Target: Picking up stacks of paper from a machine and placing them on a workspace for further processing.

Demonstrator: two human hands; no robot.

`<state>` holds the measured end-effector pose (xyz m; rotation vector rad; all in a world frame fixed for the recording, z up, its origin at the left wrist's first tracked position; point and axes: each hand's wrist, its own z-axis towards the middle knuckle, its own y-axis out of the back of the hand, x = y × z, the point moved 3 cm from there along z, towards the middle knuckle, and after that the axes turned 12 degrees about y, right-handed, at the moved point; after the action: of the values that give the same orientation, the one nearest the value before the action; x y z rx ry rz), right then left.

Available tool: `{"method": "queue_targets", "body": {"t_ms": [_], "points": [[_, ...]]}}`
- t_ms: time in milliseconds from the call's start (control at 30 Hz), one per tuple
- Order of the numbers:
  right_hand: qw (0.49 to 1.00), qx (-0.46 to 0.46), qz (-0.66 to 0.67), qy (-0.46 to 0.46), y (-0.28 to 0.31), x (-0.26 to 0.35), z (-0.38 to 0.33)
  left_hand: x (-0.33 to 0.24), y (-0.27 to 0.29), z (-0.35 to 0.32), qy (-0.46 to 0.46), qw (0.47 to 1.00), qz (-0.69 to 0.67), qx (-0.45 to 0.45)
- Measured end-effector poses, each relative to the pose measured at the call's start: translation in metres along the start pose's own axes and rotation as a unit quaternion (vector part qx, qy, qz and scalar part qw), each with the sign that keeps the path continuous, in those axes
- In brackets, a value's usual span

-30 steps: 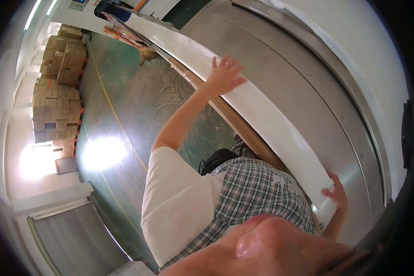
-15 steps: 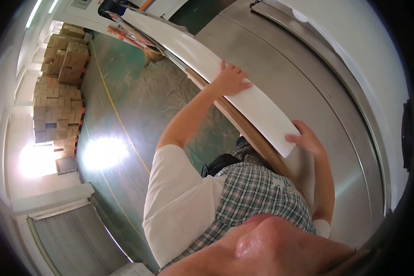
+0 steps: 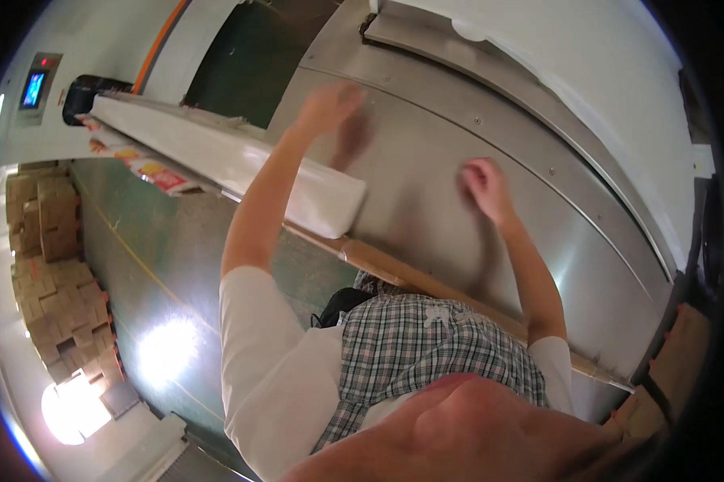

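Observation:
A long, smooth white stack [image 3: 327, 195], perhaps sheets, lies along the near left edge of the metal table [image 3: 414, 173]. Its squared end points toward my apron. Over the table, just beyond that stack, my left hand [image 3: 331, 108] is raised and smeared by motion; its fingers are not clear. My left forearm passes above the stack. My right hand [image 3: 488, 191] hovers over bare metal, right of the stack's end, its fingers curled in with nothing visible in them. Neither hand seems to touch the stack. Colourful printed sheets [image 3: 159, 170] stick out below the stack's left side.
A brown strip [image 3: 410, 277] runs along the table's near edge, by my apron. A raised metal bar [image 3: 490, 76] spans the far side. At upper left stands a white machine cabinet with a lit screen [image 3: 34, 88]. Stacked cartons [image 3: 61, 309] stand on the floor at left.
Both hands have come off the white stack. The stack sits farther left along the table edge. My view has turned, bringing the lit screen into sight.

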<state>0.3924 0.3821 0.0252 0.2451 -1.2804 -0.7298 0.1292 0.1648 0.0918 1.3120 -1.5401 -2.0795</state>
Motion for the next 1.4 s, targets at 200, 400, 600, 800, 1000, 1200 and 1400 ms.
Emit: {"method": "queue_targets", "body": {"t_ms": [200, 400, 600, 800, 1000, 1200, 1400], "points": [[0.956, -0.136, -0.246, -0.084, 0.047, -0.049, -0.038, 0.029, -0.035, 0.182, 0.045, 0.973, -0.182, -0.136], [0.945, -0.156, -0.272, -0.097, 0.01, -0.035, -0.014, 0.128, -0.063, 0.313, 0.09, 0.85, -0.481, -0.194], [0.933, -0.147, -0.305, -0.123, 0.023, -0.037, -0.021, 0.112, -0.109, 0.335, 0.108, 0.838, -0.53, -0.067], [0.938, -0.146, -0.291, -0.119, 0.02, -0.035, -0.012, 0.116, -0.103, 0.337, 0.125, 0.834, -0.537, 0.017], [0.938, -0.152, -0.291, -0.11, 0.022, -0.035, -0.014, 0.107, -0.1, 0.337, 0.13, 0.827, -0.538, 0.101], [0.932, -0.161, -0.304, -0.113, 0.024, -0.035, -0.018, 0.038, -0.065, 0.324, -0.014, 0.994, -0.025, 0.104], [0.947, -0.129, -0.239, -0.171, 0.028, -0.049, -0.015, -0.114, -0.12, 0.278, -0.127, 0.949, 0.101, 0.269]]}}
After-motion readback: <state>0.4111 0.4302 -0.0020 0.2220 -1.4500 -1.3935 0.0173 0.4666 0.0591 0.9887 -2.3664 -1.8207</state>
